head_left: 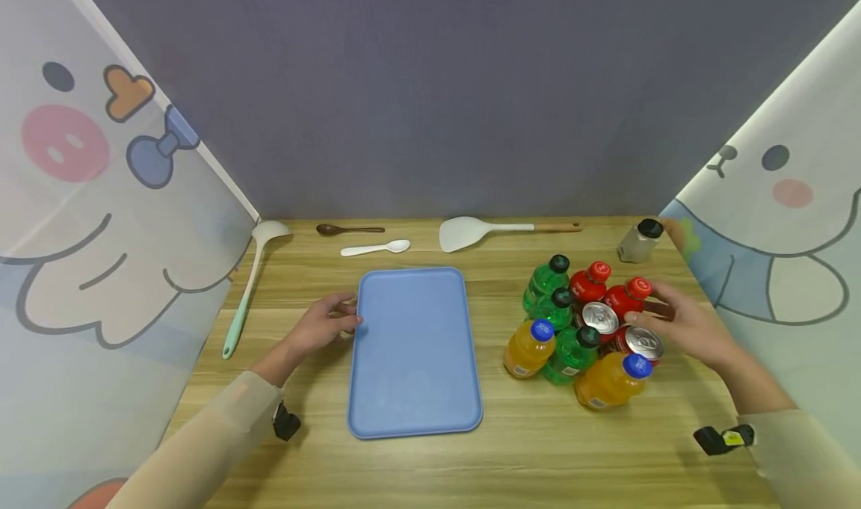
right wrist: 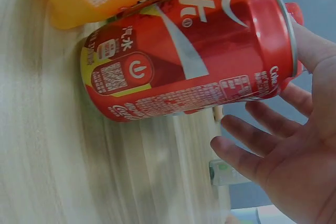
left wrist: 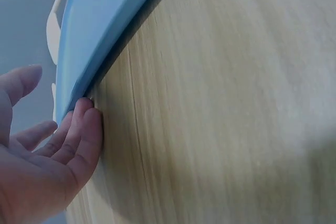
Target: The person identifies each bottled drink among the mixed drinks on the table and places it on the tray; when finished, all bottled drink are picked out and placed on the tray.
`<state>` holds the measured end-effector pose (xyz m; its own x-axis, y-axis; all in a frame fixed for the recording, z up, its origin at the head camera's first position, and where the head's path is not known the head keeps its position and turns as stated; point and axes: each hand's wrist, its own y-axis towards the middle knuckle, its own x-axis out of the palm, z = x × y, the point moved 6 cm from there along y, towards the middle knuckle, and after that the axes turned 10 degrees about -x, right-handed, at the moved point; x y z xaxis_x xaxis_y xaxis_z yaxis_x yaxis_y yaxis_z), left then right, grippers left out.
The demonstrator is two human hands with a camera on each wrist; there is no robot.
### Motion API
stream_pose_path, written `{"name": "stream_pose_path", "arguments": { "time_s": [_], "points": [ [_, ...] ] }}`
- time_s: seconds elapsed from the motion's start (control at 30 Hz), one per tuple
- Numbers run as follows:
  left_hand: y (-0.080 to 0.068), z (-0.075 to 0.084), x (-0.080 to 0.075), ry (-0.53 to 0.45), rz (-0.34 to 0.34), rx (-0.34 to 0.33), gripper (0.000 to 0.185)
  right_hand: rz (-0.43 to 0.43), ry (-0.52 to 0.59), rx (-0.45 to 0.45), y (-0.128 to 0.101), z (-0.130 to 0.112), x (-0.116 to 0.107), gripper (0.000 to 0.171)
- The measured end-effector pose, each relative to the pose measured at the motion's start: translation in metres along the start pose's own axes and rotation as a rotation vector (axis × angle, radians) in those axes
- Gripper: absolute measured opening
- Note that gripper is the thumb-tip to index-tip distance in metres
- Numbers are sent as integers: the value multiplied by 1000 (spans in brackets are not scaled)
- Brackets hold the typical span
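A blue tray [head_left: 413, 352] lies on the wooden table. At its left edge is my left hand [head_left: 327, 321], fingers loosely bent against the rim and thumb apart from them. To the right stands a cluster of drinks. My right hand [head_left: 689, 326] reaches around its right side, fingers spread, beside a red-capped bottle [head_left: 625, 297] and a red cola can [right wrist: 184, 56]. Whether the thumb touches the bottle is hard to tell. Another can [head_left: 599, 319], a second red bottle [head_left: 588, 283], green bottles [head_left: 570, 356] and orange juice bottles [head_left: 608, 382] crowd together.
Behind the tray lie a dark wooden spoon [head_left: 350, 230], a white spoon [head_left: 377, 248] and a white spatula [head_left: 484, 229]. A ladle [head_left: 250, 285] lies at the far left. A black-lidded jar [head_left: 639, 241] stands at the back right. Walls enclose the back and sides.
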<state>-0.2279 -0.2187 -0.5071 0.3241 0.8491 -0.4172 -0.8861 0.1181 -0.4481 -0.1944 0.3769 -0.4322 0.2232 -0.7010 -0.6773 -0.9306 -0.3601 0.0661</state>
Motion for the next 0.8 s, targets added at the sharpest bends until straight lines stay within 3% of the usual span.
{"name": "stream_pose_path", "arguments": {
  "time_s": [0.13,0.23,0.37,0.63,0.8],
  "points": [
    [4,-2,0,-9,12,-8,69,-10,18,7,2,2,2,66],
    [5,-3,1,-17,23,-9,69,11,-29,3,3,3,1,62],
    [5,-4,3,-24,39,-21,67,66,-100,-7,3,4,-3,55],
    [5,-3,7,-1,76,-6,67,202,-67,-118,2,-1,-10,44],
    [5,-4,8,0,111,2,66,259,-75,-95,0,-9,-25,41]
  ]
}}
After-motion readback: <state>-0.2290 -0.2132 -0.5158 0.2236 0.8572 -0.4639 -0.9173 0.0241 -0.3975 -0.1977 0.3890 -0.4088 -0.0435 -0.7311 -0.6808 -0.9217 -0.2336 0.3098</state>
